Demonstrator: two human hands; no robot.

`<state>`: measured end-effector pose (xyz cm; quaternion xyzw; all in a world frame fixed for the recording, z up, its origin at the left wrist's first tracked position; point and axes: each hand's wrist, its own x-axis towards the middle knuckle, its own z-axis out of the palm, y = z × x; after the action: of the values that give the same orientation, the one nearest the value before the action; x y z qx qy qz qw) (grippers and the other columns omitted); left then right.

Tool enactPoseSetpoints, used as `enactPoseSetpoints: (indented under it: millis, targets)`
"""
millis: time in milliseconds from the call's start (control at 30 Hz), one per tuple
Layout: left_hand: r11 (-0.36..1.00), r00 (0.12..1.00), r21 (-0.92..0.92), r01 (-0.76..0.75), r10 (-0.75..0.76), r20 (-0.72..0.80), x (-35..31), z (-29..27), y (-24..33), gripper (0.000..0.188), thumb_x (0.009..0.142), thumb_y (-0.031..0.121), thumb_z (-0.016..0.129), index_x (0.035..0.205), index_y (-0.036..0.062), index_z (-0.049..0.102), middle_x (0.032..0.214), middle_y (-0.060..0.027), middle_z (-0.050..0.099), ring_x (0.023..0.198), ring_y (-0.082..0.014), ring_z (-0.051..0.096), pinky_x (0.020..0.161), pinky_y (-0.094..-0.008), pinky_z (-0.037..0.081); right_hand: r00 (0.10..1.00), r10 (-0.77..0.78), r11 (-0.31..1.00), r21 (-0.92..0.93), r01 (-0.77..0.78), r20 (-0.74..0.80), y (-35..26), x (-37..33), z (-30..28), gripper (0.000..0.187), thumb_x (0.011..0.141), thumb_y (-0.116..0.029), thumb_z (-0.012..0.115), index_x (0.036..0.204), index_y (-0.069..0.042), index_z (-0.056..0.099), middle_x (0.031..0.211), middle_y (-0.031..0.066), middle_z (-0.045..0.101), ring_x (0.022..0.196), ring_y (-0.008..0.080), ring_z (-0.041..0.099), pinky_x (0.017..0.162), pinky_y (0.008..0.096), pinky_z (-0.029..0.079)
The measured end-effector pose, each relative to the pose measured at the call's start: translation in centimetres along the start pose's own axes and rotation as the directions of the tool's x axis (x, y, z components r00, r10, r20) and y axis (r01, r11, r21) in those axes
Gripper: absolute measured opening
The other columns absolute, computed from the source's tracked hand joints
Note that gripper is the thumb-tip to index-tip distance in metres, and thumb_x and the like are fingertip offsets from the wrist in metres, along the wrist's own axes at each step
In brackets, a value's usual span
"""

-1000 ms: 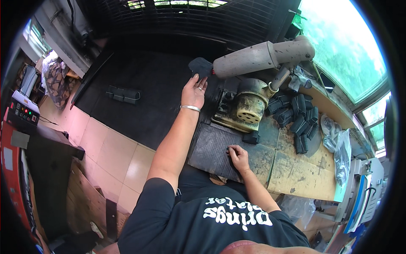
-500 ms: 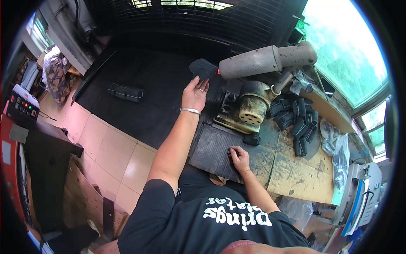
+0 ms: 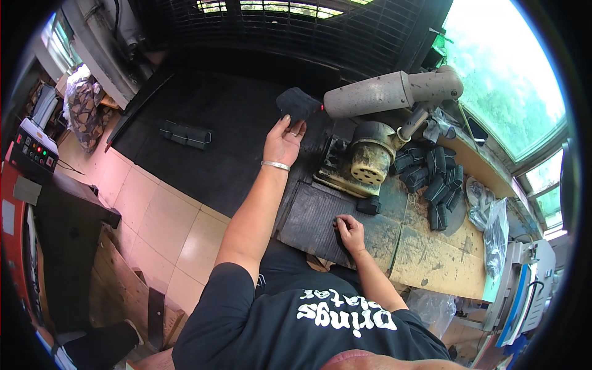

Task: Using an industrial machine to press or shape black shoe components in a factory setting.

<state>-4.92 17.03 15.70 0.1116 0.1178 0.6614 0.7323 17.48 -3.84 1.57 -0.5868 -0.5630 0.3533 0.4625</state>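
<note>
My left hand, with a ring and a silver bangle, is stretched forward. Its thumb and fingers pinch the near edge of a thin, dark, rounded flat piece. That piece is held up beside the red-lit tip of a grey cylindrical machine arm. My right hand rests on a dark ribbed mat, fingers curled; whatever they may hold is too small to make out. Just beyond it stand a soot-stained cream motor housing and a small black roll.
Several black banded bundles are heaped on the stained cardboard at right, near clear plastic bags. Banded black bundles lie on the dark surface at left. A control box with lit buttons stands far left; a dark-clothed limb shows lower left.
The view has shifted slightly. My left hand still holds the flat piece near the machine's tip, and my right hand stays on the mat. The dark-clothed limb at lower left has moved rightward.
</note>
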Motion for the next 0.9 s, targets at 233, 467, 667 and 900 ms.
enactPoseSetpoints:
  millis: [233, 467, 667, 900]
  targets:
    - [0.999, 0.990, 0.031, 0.027, -0.031, 0.136, 0.8, -3.8, 0.5, 0.008, 0.091, 0.006, 0.063, 0.097, 0.0051, 0.068, 0.104, -0.0094, 0.070, 0.100, -0.0232, 0.065, 0.102, -0.0426, 0.044, 0.998, 0.022, 0.999, -0.025, -0.020, 0.065, 0.3, -0.4, -0.2, 0.018, 0.094, -0.013, 0.063, 0.104, 0.002, 0.067, 0.084, 0.0066, 0.071, 0.073, 0.0111, 0.066, 0.067, 0.0252, 0.052]
    - [0.987, 0.975, 0.095, 0.128, -0.143, 0.170, -3.5, -4.0, -0.4, 0.014, 0.094, 0.009, 0.059, 0.104, 0.0056, 0.068, 0.107, -0.0081, 0.071, 0.100, -0.0218, 0.066, 0.103, -0.0436, 0.043, 0.938, -0.041, 0.828, 0.537, -0.160, 0.343, -8.0, 6.7, 1.9, 0.079, 0.088, -0.019, 0.071, 0.151, 0.000, 0.027, 0.149, 0.0166, 0.041, 0.138, 0.0241, 0.039, 0.109, 0.0353, 0.037]
    - [0.985, 0.973, 0.106, 0.134, -0.151, 0.172, -5.4, -4.8, -1.0, 0.018, 0.095, 0.010, 0.057, 0.110, 0.0039, 0.066, 0.112, -0.0081, 0.068, 0.104, -0.0211, 0.062, 0.102, -0.0404, 0.044, 0.952, -0.187, 0.635, 0.769, -0.069, 0.240, -13.8, 12.1, 5.4, 0.067, 0.086, -0.005, 0.064, 0.146, -0.001, 0.034, 0.147, 0.0130, 0.042, 0.138, 0.0225, 0.037, 0.112, 0.0330, 0.029]
    - [0.971, 0.986, 0.237, 0.033, -0.071, 0.153, -2.7, -4.0, 0.4, 0.030, 0.096, 0.008, 0.056, 0.125, -0.0007, 0.057, 0.120, -0.0106, 0.064, 0.110, -0.0211, 0.060, 0.101, -0.0378, 0.045, 0.968, -0.131, 0.428, 0.893, -0.140, 0.215, -14.4, 13.9, 8.4, 0.067, 0.081, 0.006, 0.055, 0.145, -0.002, 0.038, 0.145, 0.0089, 0.044, 0.135, 0.0200, 0.040, 0.110, 0.0307, 0.032]
